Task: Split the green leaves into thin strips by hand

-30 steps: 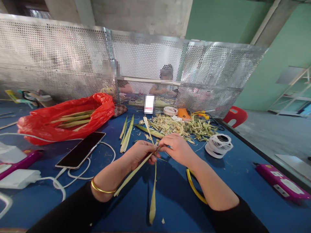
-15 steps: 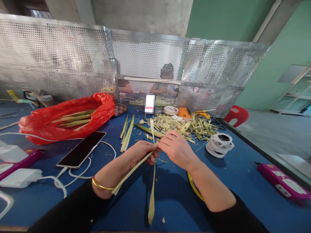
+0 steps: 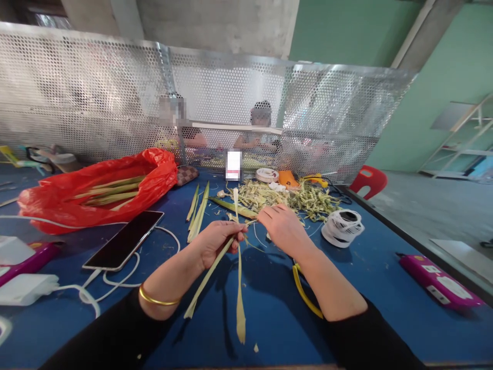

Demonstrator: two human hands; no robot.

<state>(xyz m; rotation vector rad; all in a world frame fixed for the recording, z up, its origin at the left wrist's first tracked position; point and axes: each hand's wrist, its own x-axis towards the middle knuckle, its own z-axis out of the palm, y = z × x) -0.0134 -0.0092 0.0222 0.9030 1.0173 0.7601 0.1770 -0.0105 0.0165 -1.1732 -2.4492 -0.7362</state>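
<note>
My left hand (image 3: pixel 221 239) is closed, pinching the crossing point of several pale leaf strips. One long leaf strip (image 3: pixel 210 280) slants down toward my wrist; another leaf strip (image 3: pixel 240 298) hangs straight down, and a pale end stands up behind the fingertips. To the right, my right hand (image 3: pixel 284 228) is closed with its fingers on a thin strip end (image 3: pixel 251 222) that runs across from the left fingertips; its fingertips are partly hidden. Below my right forearm lies a tool with a yellow curved handle (image 3: pixel 304 293), partly covered by the arm.
A pile of leaf scraps (image 3: pixel 265 195) lies beyond my hands, with cut leaves (image 3: pixel 199 218) to its left. A red plastic bag (image 3: pixel 50 198) holds more leaves. Also around are a phone (image 3: pixel 125 240) on a cable, a white spool (image 3: pixel 342 229), a purple power strip (image 3: pixel 435 280) and a perforated screen (image 3: pixel 227 87).
My right hand has drawn a little away from my left, with the thin strip stretched between them. The left hand keeps its pinch. The whole view has shifted slightly.
</note>
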